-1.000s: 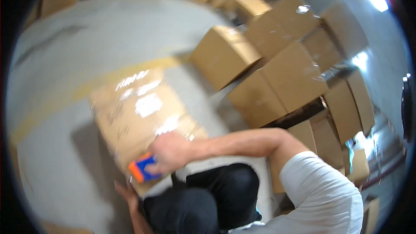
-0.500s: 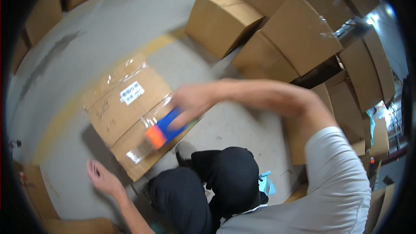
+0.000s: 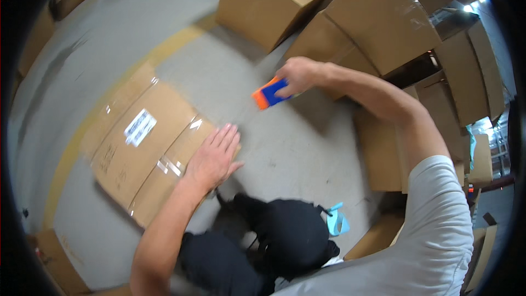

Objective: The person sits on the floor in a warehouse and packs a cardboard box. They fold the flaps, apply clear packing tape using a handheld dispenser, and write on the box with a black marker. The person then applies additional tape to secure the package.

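Observation:
A flattish brown cardboard box (image 3: 164, 104) lies on the floor in front of my knees, with a white label (image 3: 139, 127) and glossy clear tape (image 3: 170, 165) on its top. My left hand (image 3: 212, 156) lies flat on the right end of the box, fingers stretched out and holding nothing. Off the box's right side, my right hand (image 3: 298, 77) grips a blue and orange tape dispenser (image 3: 274, 93) above the floor. The dispenser's orange end points left, and my fingers cover its other end.
Large cardboard boxes (image 3: 378, 22) are stacked at the right, and one carton (image 3: 266, 5) stands at the back. A light blue plastic item (image 3: 337, 220) lies beside my right knee. A yellow line (image 3: 181, 38) curves across the grey floor (image 3: 137, 16).
My right hand has lifted the tape dispenser off the box and carried it up and right. My left hand has come from beside the box onto its right end.

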Motion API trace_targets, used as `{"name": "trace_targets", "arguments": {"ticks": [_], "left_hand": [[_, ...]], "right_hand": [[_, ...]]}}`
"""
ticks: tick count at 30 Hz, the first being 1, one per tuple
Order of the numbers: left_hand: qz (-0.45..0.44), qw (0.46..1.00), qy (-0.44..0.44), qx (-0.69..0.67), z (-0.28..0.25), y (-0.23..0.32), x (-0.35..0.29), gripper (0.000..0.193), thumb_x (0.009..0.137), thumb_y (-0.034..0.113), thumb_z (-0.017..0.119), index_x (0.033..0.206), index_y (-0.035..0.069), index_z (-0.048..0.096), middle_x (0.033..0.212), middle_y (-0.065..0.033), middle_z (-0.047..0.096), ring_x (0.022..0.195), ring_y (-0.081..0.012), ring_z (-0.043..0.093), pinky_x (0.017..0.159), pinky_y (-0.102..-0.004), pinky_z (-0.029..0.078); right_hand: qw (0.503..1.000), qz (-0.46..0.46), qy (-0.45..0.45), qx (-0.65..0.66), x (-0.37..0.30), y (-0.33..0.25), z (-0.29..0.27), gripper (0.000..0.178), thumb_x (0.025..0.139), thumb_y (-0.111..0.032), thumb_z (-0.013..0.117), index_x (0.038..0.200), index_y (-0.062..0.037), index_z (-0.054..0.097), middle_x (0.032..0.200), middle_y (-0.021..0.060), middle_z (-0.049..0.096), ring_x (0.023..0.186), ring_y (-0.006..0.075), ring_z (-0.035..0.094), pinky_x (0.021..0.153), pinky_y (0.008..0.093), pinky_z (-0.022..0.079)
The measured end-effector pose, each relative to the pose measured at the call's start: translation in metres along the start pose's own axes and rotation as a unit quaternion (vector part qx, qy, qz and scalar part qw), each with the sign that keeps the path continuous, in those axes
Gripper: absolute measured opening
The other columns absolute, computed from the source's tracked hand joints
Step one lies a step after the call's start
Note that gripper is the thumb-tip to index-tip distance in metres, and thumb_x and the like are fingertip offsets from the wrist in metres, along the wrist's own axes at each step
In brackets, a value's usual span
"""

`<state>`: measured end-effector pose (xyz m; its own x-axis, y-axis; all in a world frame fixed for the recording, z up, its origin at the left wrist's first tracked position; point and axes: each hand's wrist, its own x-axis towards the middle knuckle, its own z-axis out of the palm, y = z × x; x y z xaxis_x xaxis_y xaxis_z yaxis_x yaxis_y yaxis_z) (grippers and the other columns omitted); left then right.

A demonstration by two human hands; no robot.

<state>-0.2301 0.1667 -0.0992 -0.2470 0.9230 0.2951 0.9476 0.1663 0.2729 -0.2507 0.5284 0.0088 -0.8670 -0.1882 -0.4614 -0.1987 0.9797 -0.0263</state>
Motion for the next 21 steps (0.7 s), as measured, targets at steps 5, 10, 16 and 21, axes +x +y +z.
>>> {"name": "trace_targets", "arguments": {"ticks": [5,10,16,21], "left_hand": [[-0.042,0.992,-0.118,-0.016,0.007,0.0,0.035,0.054,0.094,0.043,0.067,0.124,-0.002,0.068,0.13,-0.0218,0.066,0.13,-0.0315,0.058,0.122,-0.0498,0.033],[-0.082,0.982,-0.173,-0.008,0.01,-0.008,0.048,0.046,0.097,0.045,0.062,0.109,0.003,0.074,0.115,-0.016,0.073,0.12,-0.0266,0.063,0.117,-0.0504,0.036],[-0.071,0.967,-0.246,0.007,0.006,0.006,0.074,0.046,0.105,0.046,0.049,0.109,0.007,0.073,0.117,-0.0156,0.071,0.124,-0.0305,0.06,0.118,-0.0542,0.034],[-0.172,0.974,0.15,-0.001,0.016,0.003,-0.024,0.045,0.103,0.045,0.057,0.12,0.004,0.065,0.133,-0.0166,0.061,0.129,-0.033,0.054,0.118,-0.058,0.031]], "right_hand": [[0.998,-0.043,-0.036,-0.031,0.061,-0.057,0.059,0.047,0.079,-0.054,0.07,0.088,-0.0078,0.079,0.085,0.0185,0.075,0.082,0.0386,0.073,0.077,0.0477,0.059],[0.997,-0.04,-0.054,0.046,0.106,-0.137,0.121,0.024,0.076,-0.027,0.075,0.084,-0.0049,0.076,0.092,0.0204,0.076,0.09,0.0406,0.073,0.081,0.0481,0.059],[0.963,0.182,0.056,0.192,0.054,-0.089,0.185,0.038,0.073,-0.042,0.078,0.086,-0.0059,0.078,0.091,0.02,0.077,0.085,0.0381,0.075,0.074,0.0475,0.059],[0.85,0.22,0.233,0.418,0.004,-0.117,0.139,0.057,0.088,-0.052,0.07,0.093,0.0042,0.077,0.078,0.0158,0.073,0.074,0.0221,0.069,0.072,0.0391,0.055]]}}
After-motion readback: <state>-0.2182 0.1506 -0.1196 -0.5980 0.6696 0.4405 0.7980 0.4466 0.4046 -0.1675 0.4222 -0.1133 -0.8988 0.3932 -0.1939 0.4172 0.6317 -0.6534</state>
